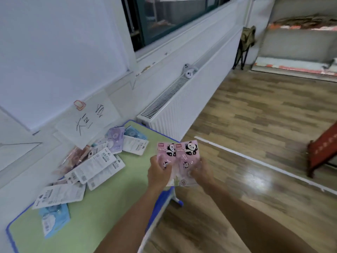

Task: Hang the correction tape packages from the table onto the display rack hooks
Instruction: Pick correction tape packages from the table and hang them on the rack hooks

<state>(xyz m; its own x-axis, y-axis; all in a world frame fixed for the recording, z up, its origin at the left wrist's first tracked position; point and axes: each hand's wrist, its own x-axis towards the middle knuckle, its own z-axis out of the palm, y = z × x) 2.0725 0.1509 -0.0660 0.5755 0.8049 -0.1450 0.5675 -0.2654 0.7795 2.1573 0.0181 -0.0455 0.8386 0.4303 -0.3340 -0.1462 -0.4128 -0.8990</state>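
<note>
Nearest the camera, two bare forearms reach forward over the right edge of the green table (102, 212). The left hand (158, 172) grips one pink panda package (166, 157) with its thumb across the front, and the right hand (202, 172) grips a second pink panda package (187, 159) at its lower right part, its fingers (194, 170) curled onto the clear blister (this hand is blurred, so the exact finger placement is hard to read). The two packages are held upright, side by side and touching along their inner edges, above the table's blue-trimmed right edge and partly over the wooden floor (255, 125).

Farther left on the table lies a loose heap of correction tape packages (94, 167), most face down with their white printed backs up, several overlapping. A light blue package (54, 220) lies apart at the near left end, and a purple package (114, 141) and a blue package (134, 134) sit at the far end.

Behind the table, a sheet of paper with dark marks (87, 121) hangs on the white wall. Beyond stands a white radiator (173, 106), with a small grey plush toy (189, 71) on top. A folding chair (245, 46) stands in the far corner.
</note>
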